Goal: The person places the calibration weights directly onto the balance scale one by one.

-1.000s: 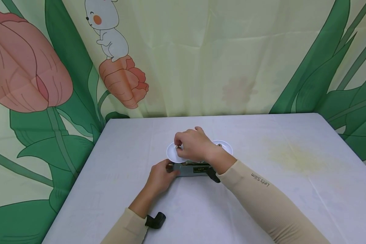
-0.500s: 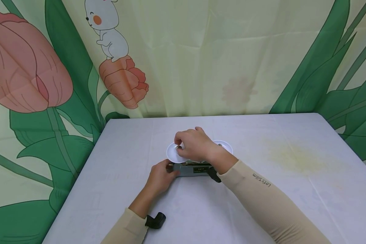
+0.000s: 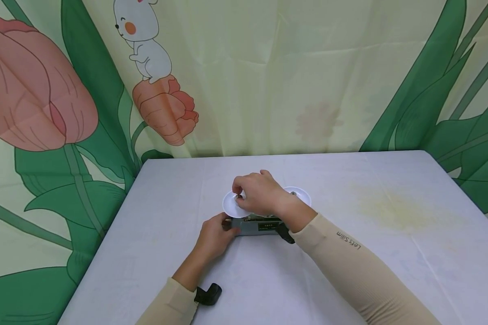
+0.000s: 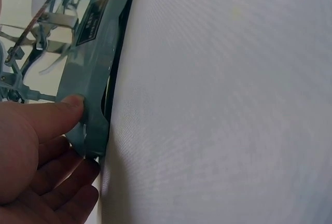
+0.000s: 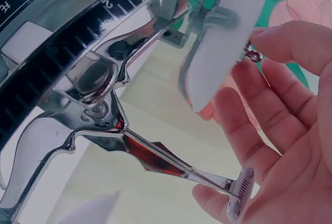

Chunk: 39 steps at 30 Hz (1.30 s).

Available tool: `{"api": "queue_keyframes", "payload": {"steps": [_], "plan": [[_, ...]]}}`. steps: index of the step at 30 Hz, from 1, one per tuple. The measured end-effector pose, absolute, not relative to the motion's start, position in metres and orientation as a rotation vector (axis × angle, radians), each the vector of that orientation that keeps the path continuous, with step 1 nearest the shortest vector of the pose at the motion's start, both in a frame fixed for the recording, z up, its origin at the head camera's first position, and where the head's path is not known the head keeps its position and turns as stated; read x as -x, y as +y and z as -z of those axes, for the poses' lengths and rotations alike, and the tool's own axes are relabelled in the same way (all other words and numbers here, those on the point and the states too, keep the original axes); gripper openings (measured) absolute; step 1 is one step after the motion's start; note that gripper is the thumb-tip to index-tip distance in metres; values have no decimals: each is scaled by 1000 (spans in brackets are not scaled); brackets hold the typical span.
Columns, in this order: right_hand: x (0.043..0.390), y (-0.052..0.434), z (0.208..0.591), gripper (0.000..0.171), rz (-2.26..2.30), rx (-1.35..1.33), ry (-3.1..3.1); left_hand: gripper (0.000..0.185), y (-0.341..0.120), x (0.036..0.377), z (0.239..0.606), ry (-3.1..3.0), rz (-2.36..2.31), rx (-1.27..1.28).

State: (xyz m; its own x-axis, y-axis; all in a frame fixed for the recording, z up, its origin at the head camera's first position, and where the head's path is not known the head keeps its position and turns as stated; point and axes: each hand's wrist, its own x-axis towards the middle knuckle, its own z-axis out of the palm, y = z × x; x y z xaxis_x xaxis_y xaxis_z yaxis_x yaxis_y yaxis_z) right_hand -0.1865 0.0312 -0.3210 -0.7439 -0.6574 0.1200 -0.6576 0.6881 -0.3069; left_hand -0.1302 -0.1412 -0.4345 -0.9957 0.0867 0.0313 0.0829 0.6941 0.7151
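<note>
The balance scale (image 3: pixel 257 223) stood near the middle of the table (image 3: pixel 390 253), its grey base long side facing the person. Two white pans sat above the base: the left pan (image 3: pixel 230 204) and the right pan (image 3: pixel 302 195), the latter mostly hidden behind the right wrist.

The left hand (image 3: pixel 216 235) held the left end of the base. In the left wrist view the thumb (image 4: pixel 62 111) pressed the front face of the base (image 4: pixel 93 73) while the other fingers curled beneath its end, so the hand gripped and steadied the instrument.

The right hand (image 3: pixel 257 192) hovered over the left pan. Its thumb and forefinger were closed in a pinch on a small metal weight (image 3: pixel 238 196) at the pan surface; the remaining fingers were loosely bent. In the right wrist view the fingertip (image 5: pixel 290 40) met a small metal piece at the face of the pan (image 5: pixel 228 47), with the chrome beam and graduated scale bar (image 5: pixel 78 42) in the foreground.

Judged step: placing or removing a weight on the left pan; which of the two cannot be told. The next move would call for a slow, vertical motion of the pinch, with the base held firm, so that the beam does not swing.

A black wrist-mounted device (image 3: pixel 207 294) showed at the left cuff.
</note>
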Motion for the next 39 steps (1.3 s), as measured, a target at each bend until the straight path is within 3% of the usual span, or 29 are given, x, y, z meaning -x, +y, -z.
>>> {"api": "queue_keyframes", "payload": {"steps": [20, 39], "plan": [[185, 43, 317, 20, -594, -1140, -2794, 38, -139, 128, 434, 2910, -1216, -156], [177, 89, 310, 32, -1026, -985, -2755, 40, -138, 128, 435, 2914, -1214, -135]]}}
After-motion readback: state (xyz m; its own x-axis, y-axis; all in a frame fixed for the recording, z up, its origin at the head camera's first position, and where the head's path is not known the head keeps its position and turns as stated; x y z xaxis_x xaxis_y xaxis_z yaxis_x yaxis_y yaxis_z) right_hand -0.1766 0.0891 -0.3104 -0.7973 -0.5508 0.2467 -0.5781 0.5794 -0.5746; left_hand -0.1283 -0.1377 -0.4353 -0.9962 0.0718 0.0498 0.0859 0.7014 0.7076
